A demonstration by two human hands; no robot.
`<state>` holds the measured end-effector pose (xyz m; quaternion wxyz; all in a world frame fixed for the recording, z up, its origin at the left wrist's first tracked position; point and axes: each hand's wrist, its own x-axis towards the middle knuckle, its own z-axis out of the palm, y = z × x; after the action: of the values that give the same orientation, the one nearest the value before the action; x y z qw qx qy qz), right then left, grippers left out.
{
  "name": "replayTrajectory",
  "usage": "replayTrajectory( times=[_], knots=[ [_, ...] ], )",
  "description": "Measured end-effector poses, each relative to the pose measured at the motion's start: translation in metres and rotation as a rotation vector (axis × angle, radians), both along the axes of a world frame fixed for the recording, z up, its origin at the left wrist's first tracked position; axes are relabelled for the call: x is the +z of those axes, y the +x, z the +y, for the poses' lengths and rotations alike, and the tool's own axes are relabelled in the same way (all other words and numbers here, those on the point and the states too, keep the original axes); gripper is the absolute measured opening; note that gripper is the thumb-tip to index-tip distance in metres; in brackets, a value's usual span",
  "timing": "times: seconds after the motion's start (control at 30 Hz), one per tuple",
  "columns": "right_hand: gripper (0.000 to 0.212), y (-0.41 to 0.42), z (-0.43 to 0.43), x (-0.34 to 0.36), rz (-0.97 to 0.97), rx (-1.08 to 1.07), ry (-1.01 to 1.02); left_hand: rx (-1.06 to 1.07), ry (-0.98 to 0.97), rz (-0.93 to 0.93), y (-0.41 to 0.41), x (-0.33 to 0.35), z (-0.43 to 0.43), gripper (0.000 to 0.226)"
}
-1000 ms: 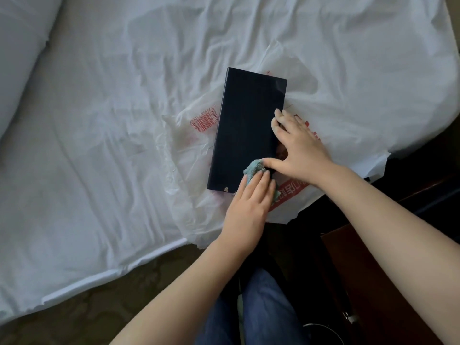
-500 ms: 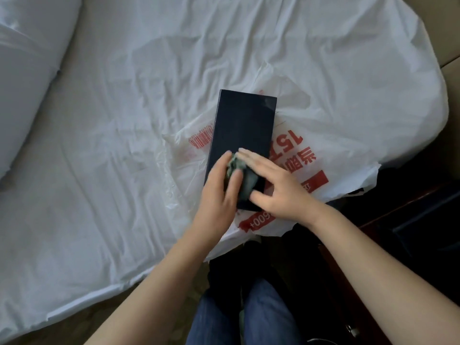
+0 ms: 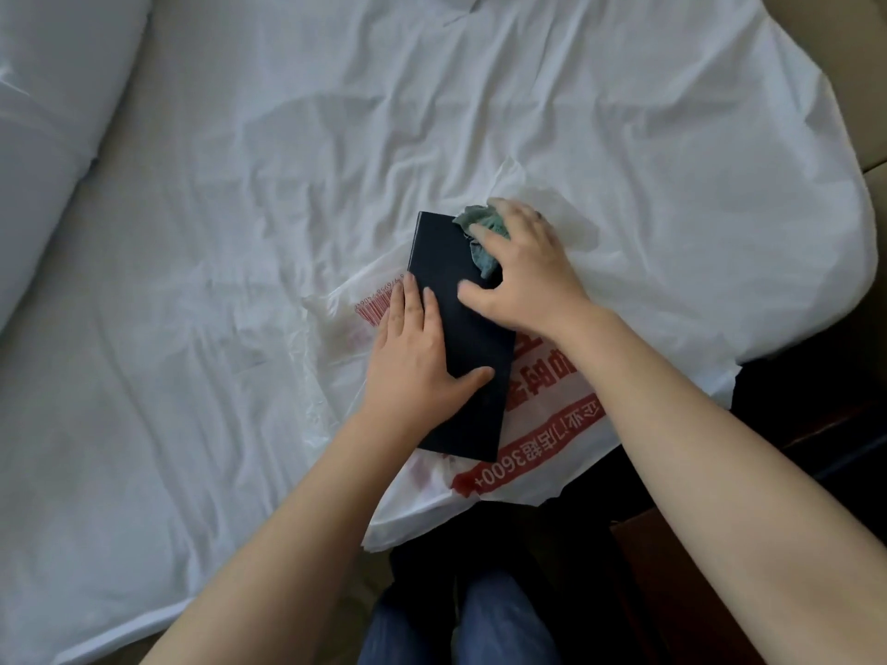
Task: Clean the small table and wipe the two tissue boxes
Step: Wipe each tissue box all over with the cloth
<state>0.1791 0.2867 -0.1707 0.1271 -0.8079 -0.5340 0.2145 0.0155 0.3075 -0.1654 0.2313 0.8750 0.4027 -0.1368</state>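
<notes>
A dark navy tissue box (image 3: 441, 261) lies flat on a white plastic bag (image 3: 537, 439) with red print, on the bed. My left hand (image 3: 415, 357) rests flat on the box's left side, fingers spread, thumb across its lower part. My right hand (image 3: 523, 271) presses a crumpled teal cloth (image 3: 482, 232) onto the box's far right corner. Part of the cloth is hidden under my fingers.
A white wrinkled bed sheet (image 3: 288, 184) covers the bed; a pillow (image 3: 43, 151) lies at the far left. Dark wooden furniture (image 3: 696, 592) stands at the lower right beside the bed. My jeans-clad legs (image 3: 456, 621) are below.
The cloth has passed from my left hand to my right and moved from the box's near end to its far corner. My left hand now lies flat on the box.
</notes>
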Motion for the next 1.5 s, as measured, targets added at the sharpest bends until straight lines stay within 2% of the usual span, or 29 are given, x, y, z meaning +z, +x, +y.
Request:
replayTrajectory(
  times=[0.1, 0.17, 0.3, 0.37, 0.43, 0.53, 0.67, 0.77, 0.87, 0.97, 1.07, 1.13, 1.23, 1.3, 1.37, 1.43, 1.5],
  knots=[
    [0.036, 0.007, -0.007, -0.008, -0.013, -0.035, 0.170, -0.014, 0.021, 0.057, 0.005, 0.001, -0.001, 0.107],
    [0.026, 0.013, -0.026, -0.016, -0.017, -0.059, 0.251, -0.013, 0.016, 0.078, 0.007, 0.001, 0.001, 0.108],
    [0.024, 0.016, -0.072, -0.021, 0.073, -0.287, 0.287, 0.014, -0.006, 0.056, 0.013, 0.010, 0.004, 0.107],
    [0.026, 0.021, -0.080, -0.017, 0.143, -0.433, 0.356, 0.128, 0.003, -0.061, 0.023, 0.017, 0.006, 0.101],
    [0.026, 0.024, -0.081, -0.011, 0.177, -0.516, 0.417, 0.262, -0.027, -0.105, 0.042, 0.020, 0.012, 0.111],
    [0.025, 0.023, -0.085, -0.006, 0.201, -0.555, 0.456, 0.314, -0.046, 0.018, 0.077, 0.011, 0.022, 0.126],
    [0.024, 0.016, -0.099, -0.004, 0.292, -0.647, 0.452, 0.351, -0.037, 0.053, 0.090, 0.005, 0.026, 0.123],
    [0.023, 0.008, -0.108, 0.000, 0.357, -0.698, 0.469, 0.382, -0.048, -0.068, 0.075, 0.020, 0.026, 0.119],
    [0.021, 0.004, -0.108, 0.010, 0.427, -0.752, 0.534, 0.389, -0.094, -0.293, 0.045, 0.045, 0.024, 0.119],
    [0.019, 0.003, -0.099, 0.028, 0.584, -0.822, 0.601, 0.411, -0.125, -0.540, 0.019, 0.078, 0.012, 0.120],
    [0.018, 0.003, -0.087, 0.058, 0.663, -0.855, 0.667, 0.371, -0.091, -0.694, 0.011, 0.101, 0.001, 0.122],
    [0.021, 0.001, -0.080, 0.084, 0.642, -0.814, 0.783, 0.318, -0.054, -0.737, 0.014, 0.104, -0.003, 0.123],
    [0.025, -0.006, -0.079, 0.114, 0.407, -0.633, 0.953, 0.227, -0.014, -0.736, 0.018, 0.092, -0.008, 0.121],
    [0.028, -0.015, -0.082, 0.125, 0.234, -0.426, 0.989, 0.207, -0.025, -0.725, 0.018, 0.080, -0.012, 0.122],
    [0.027, -0.026, -0.082, 0.130, 0.080, -0.182, 0.943, 0.197, -0.042, -0.727, 0.020, 0.074, -0.014, 0.123],
    [0.023, -0.037, -0.076, 0.127, -0.036, 0.038, 0.776, 0.127, 0.015, -0.758, 0.021, 0.069, -0.015, 0.108],
    [0.024, -0.045, -0.072, 0.122, -0.218, 0.166, 0.605, 0.046, 0.092, -0.796, 0.020, 0.064, -0.017, 0.097]
  ],
)
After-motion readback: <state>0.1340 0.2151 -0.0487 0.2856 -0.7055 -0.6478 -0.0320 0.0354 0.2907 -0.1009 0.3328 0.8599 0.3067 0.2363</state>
